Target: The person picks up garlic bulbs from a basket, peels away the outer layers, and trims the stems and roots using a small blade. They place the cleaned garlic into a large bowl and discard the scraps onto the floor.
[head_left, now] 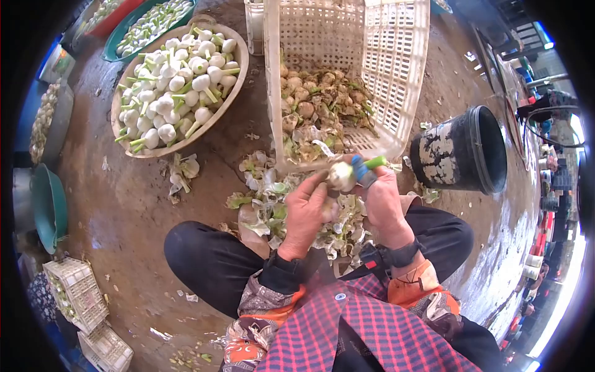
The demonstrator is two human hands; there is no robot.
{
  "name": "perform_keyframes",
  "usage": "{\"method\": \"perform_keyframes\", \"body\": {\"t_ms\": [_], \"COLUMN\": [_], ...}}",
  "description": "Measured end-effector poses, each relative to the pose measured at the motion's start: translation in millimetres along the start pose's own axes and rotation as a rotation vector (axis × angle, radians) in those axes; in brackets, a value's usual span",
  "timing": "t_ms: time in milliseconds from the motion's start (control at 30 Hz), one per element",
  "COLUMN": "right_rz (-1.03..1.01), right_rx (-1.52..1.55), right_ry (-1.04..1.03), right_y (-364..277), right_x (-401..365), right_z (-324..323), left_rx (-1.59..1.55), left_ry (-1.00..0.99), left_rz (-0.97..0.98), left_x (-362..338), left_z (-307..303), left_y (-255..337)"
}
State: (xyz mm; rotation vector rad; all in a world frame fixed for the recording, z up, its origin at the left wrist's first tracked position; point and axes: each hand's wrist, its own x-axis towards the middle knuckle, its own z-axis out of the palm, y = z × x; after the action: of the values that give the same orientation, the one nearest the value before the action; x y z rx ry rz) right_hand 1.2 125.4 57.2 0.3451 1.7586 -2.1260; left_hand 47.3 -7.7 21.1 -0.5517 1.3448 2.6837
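Observation:
A garlic bulb [341, 177] with a short green stem is held between my two hands, above my lap and in front of the crate. My left hand [305, 208] is closed, with its thumb and fingers against the left side of the bulb. My right hand [385, 201] is closed around the stem side, with a blue wrapping on a finger. The green stem end sticks out to the right. Below my hands lies a heap of peeled garlic skins [273, 192]. Some fingers are blurred or hidden behind the bulb.
A white plastic crate [396, 68] holds unpeeled garlic ahead. At its left a round basin [118, 133] is heaped with clean white bulbs. To the right a black bucket [443, 152] lies tilted. A teal basin [52, 208] and a stacked crate [77, 294] stand at far left.

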Motion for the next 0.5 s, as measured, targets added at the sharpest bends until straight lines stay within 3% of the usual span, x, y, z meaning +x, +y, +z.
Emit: {"method": "perform_keyframes", "body": {"t_ms": [100, 133, 233, 500], "right_rz": [-0.055, -0.07, -0.104, -0.188], "right_rx": [0.278, 0.238, 0.122, -0.022], "right_ry": [0.078, 0.087, 0.107, 0.199], "right_y": [0.1, 2.1, 9.7, 20.8], "right_x": [1.9, 1.3, -3.6, -13.2], "right_z": [3.2, 4.4, 17.2, 18.6], "left_rx": [0.276, 0.38, 0.634, 0.999], "left_ry": [0.031, 0.091, 0.121, -0.019], "left_rz": [0.07, 0.24, 0.45, 0.567], "left_x": [-4.7, -2.2, -1.8, -1.2], "left_z": [0.8, 2.2, 3.1, -7.8], "left_y": [7.1, -0.1, -0.7, 3.4]}}
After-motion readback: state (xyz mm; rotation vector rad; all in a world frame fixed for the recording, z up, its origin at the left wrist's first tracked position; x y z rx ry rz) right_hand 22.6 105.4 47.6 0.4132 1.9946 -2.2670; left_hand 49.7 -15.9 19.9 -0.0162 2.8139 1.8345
